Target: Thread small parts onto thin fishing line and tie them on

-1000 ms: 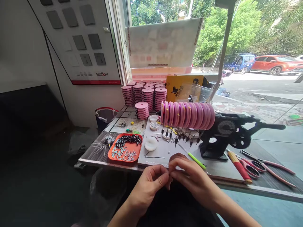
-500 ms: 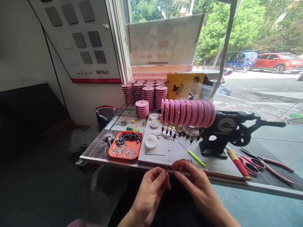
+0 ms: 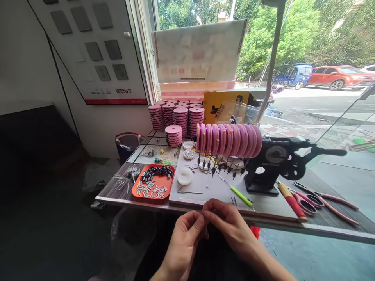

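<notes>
Looking through the head view, we hold our left hand [image 3: 185,233] and right hand [image 3: 227,219] together, fingertips pinched about a small piece they hide; its long axis we cannot tell. It sits between both, neither nearer. Beyond the right hand, the green-handled tool [image 3: 240,196] slants across the pale board [image 3: 187,198], tip away and leftward.

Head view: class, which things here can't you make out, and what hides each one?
All in the head view:
What lies between the left hand and right hand: hidden by the pinched fingers.
Rear pink stacks, lower parts: hidden by the front pink stacks.
Pale post, top: cut off by the upper edge.
Dial, markings: too small to read.
</notes>
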A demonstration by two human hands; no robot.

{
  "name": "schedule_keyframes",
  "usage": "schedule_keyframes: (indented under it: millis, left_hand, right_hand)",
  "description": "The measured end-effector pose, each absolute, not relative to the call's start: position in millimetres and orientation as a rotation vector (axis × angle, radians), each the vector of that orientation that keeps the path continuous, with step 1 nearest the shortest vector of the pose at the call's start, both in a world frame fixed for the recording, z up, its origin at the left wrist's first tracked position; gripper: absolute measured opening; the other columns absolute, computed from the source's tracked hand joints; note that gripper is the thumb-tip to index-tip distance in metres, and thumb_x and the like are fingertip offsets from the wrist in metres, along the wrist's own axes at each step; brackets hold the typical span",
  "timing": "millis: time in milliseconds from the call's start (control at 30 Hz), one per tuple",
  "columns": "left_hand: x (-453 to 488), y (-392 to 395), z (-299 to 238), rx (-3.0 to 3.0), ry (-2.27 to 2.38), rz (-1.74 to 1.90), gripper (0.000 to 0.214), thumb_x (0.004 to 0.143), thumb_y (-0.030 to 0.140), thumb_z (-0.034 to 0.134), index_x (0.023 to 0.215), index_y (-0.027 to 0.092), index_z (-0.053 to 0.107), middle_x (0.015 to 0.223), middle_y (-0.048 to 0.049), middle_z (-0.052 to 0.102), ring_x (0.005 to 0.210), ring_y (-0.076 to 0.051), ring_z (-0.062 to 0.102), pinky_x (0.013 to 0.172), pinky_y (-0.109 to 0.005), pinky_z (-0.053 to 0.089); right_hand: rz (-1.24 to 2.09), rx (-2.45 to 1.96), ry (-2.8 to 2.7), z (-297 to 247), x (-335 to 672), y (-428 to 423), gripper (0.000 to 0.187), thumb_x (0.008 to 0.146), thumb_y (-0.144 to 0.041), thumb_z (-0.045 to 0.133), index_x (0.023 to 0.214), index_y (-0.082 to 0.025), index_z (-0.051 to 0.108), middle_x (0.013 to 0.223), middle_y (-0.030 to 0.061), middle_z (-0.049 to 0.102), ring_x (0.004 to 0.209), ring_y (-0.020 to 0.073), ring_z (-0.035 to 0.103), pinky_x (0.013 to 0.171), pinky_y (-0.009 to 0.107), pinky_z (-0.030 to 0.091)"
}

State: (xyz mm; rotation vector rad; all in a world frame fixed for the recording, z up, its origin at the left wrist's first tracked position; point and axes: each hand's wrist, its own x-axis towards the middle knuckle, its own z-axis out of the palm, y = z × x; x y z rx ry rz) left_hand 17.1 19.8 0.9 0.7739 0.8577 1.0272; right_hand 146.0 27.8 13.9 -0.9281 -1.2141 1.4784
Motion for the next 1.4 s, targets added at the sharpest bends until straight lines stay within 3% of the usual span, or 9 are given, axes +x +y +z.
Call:
schedule_keyframes:
  millis: [167, 333, 567, 967, 1400]
  left_hand:
    - [16, 23, 0, 1.02, 0.976, 1.069, 0.029, 0.073, 0.038, 0.067, 0.06, 0.013, 0.059, 0.058, 0.0017, 0.051, 0.059, -0.01, 0.04, 0.06, -0.022, 0.034]
    - [18, 23, 1, 0.853, 0.882, 1.083, 0.024, 0.072, 0.033, 0.069, 0.063, 0.013, 0.061, 0.06, 0.0015, 0.053, 0.061, -0.01, 0.042, 0.062, -0.022, 0.036]
    - [21, 21, 1, 0.677, 0.757, 1.098, 0.021, 0.073, 0.027, 0.069, 0.059, 0.013, 0.061, 0.057, 0.0016, 0.052, 0.058, -0.009, 0.043, 0.062, -0.02, 0.038]
    - [18, 18, 1, 0.749, 0.853, 1.087, 0.019, 0.071, 0.029, 0.071, 0.064, 0.012, 0.066, 0.059, 0.0011, 0.054, 0.06, -0.009, 0.044, 0.062, -0.021, 0.038]
    - [13, 18, 6, 0.768, 0.837, 0.998, 0.017, 0.063, 0.029, 0.076, 0.064, 0.013, 0.068, 0.058, -0.0004, 0.058, 0.062, -0.013, 0.049, 0.065, -0.024, 0.038]
  right_hand:
    - [1.567, -0.923, -0.95, 2, 140, 26, 0.033, 0.071, -0.043, 0.07, 0.064, -0.015, 0.054, 0.055, -0.0043, 0.045, 0.055, 0.0089, 0.038, 0.054, 0.021, 0.03]
    - [1.646, -0.851, -0.858, -2, 137, 23, 0.03, 0.071, -0.041, 0.071, 0.066, -0.015, 0.056, 0.057, -0.0034, 0.048, 0.056, 0.0098, 0.041, 0.056, 0.022, 0.032]
    - [1.6, -0.863, -0.857, -4, 143, 20, 0.029, 0.079, -0.044, 0.062, 0.089, -0.016, 0.063, 0.059, -0.0033, 0.049, 0.06, 0.0125, 0.046, 0.063, 0.025, 0.036]
    - [1.573, -0.912, -0.995, 12, 140, 21, 0.034, 0.07, -0.045, 0.07, 0.067, -0.015, 0.054, 0.056, -0.0037, 0.05, 0.055, 0.0102, 0.044, 0.055, 0.022, 0.034]
    - [1.653, -0.884, -0.985, 4, 146, 18, 0.031, 0.073, -0.044, 0.068, 0.073, -0.016, 0.055, 0.057, -0.003, 0.051, 0.055, 0.011, 0.046, 0.058, 0.023, 0.035]
